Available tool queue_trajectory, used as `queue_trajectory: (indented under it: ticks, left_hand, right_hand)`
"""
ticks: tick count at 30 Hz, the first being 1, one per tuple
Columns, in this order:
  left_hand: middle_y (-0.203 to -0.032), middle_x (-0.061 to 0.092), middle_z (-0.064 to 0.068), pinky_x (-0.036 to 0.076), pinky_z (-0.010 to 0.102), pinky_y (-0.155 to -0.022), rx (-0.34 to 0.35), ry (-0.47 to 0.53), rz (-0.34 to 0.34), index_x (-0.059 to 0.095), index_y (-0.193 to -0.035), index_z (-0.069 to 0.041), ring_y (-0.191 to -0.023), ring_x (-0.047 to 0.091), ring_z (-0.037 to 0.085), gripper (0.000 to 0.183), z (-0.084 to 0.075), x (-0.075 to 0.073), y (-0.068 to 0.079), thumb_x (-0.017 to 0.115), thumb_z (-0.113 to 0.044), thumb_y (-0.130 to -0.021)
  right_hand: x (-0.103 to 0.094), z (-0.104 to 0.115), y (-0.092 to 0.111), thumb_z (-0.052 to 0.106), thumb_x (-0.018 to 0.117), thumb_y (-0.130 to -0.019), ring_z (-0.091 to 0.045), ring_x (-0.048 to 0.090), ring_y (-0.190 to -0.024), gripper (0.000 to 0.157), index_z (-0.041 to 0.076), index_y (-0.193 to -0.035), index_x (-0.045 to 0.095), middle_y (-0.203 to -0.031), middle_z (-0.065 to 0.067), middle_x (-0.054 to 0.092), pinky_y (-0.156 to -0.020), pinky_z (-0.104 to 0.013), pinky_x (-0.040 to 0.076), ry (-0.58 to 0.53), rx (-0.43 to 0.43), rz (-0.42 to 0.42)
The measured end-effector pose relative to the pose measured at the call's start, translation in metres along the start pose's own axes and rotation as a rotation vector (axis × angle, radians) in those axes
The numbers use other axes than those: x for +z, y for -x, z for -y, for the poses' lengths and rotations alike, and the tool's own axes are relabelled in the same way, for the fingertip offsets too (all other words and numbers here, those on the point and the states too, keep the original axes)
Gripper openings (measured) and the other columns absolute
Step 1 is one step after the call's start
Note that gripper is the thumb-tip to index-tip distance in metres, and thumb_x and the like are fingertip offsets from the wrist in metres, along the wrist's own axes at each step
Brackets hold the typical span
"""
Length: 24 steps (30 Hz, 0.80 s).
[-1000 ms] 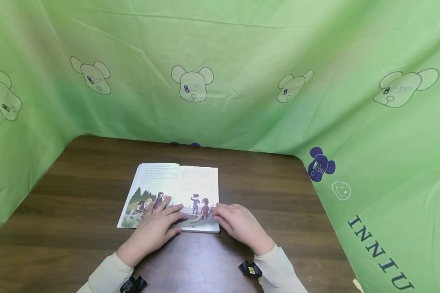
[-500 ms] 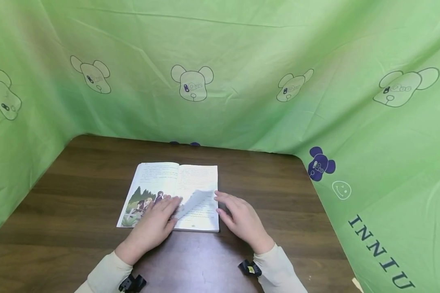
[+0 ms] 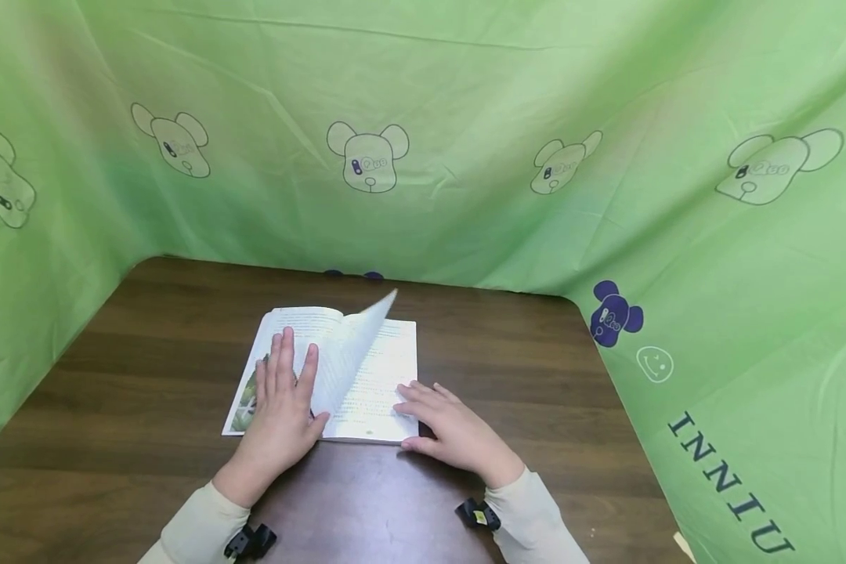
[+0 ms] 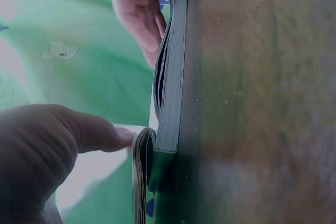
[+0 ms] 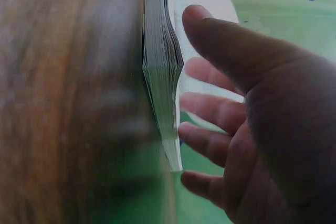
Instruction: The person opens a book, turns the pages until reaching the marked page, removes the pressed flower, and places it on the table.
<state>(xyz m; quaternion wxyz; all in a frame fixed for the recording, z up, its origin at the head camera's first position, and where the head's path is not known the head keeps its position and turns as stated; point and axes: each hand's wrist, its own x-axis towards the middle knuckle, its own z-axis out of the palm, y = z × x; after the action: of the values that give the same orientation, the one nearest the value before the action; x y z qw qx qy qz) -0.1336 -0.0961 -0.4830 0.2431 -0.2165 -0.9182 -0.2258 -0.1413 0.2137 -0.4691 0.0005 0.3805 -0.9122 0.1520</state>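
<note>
An open book [image 3: 388, 368] lies on the wooden table, with one page [image 3: 352, 352] standing up at a slant near the middle. Over the left page, partly hiding a printed picture, my left hand [image 3: 280, 411] spreads its fingers, its thumb at the foot of the raised page. My right hand [image 3: 451, 427] rests with relaxed fingers at the right edge of the book. In the right wrist view the right fingertips [image 5: 191, 135] are along the book's page edges. The left wrist view shows the left thumb [image 4: 105, 132] near the spine fold.
A dark wooden table [image 3: 536, 368] surrounds the book. Green cloth [image 3: 465, 219] printed with bear heads hangs behind and along both sides. Each wrist wears a small black camera [image 3: 478, 515].
The page has turned up from the right side towards the left and now stands slanted. My left hand has spread and shifted left; my right hand has moved slightly down and left.
</note>
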Motion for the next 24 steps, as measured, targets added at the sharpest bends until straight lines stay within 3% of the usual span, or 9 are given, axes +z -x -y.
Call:
queue_trajectory:
  ticks: [3, 6, 14, 20, 24]
  left_hand:
    - [-0.170, -0.008, 0.022, 0.006, 0.079, -0.112, 0.012, -0.026, 0.015, 0.007, -0.165, -0.017, -0.156, -0.004, 0.046, 0.134, -0.0008, -0.0013, -0.0012, 0.095, -0.009, -0.064]
    - [-0.171, -0.008, 0.021, 0.005, 0.081, -0.112, 0.004, -0.020, 0.073, 0.007, -0.166, -0.016, -0.156, -0.003, 0.046, 0.129, -0.0028, -0.0018, -0.0015, 0.090, -0.006, -0.068]
    - [-0.171, -0.012, 0.017, 0.001, 0.080, -0.113, -0.098, 0.061, 0.243, 0.011, -0.166, -0.014, -0.157, -0.006, 0.043, 0.110, -0.0063, 0.0019, 0.0012, 0.074, 0.004, -0.077]
    - [-0.172, 0.010, 0.017, 0.010, 0.080, -0.112, -0.135, 0.081, 0.351, 0.027, -0.162, -0.015, -0.157, 0.010, 0.042, 0.087, -0.0070, 0.0025, 0.0034, 0.060, 0.005, -0.084]
    - [-0.165, 0.028, 0.022, 0.019, 0.081, -0.110, -0.159, 0.088, 0.362, 0.037, -0.156, -0.010, -0.152, 0.024, 0.046, 0.077, -0.0063, 0.0041, 0.0051, 0.059, 0.002, -0.083]
  right_hand:
    - [-0.0015, 0.0003, -0.0005, 0.048, 0.074, -0.091, -0.026, 0.043, -0.148, 0.055, 0.016, -0.136, 0.065, -0.156, -0.007, 0.051, -0.119, -0.057, 0.031, 0.012, 0.027, 0.004]
    - [-0.0023, 0.0003, -0.0007, 0.048, 0.076, -0.089, -0.025, 0.043, -0.147, 0.057, 0.015, -0.135, 0.065, -0.155, -0.005, 0.052, -0.119, -0.057, 0.032, 0.020, 0.039, 0.011]
    - [-0.0003, -0.0016, -0.0007, 0.048, 0.078, -0.088, -0.022, 0.043, -0.148, 0.054, 0.016, -0.131, 0.068, -0.155, -0.003, 0.052, -0.118, -0.058, 0.033, 0.026, 0.053, 0.011]
    - [0.0028, -0.0017, -0.0011, 0.044, 0.076, -0.091, -0.022, 0.042, -0.148, 0.049, 0.014, -0.129, 0.069, -0.155, -0.003, 0.052, -0.118, -0.058, 0.033, 0.020, 0.058, 0.020]
    - [0.0030, -0.0008, -0.0002, 0.042, 0.075, -0.093, -0.023, 0.042, -0.149, 0.047, 0.014, -0.130, 0.069, -0.156, -0.004, 0.051, -0.118, -0.058, 0.033, 0.011, 0.062, 0.028]
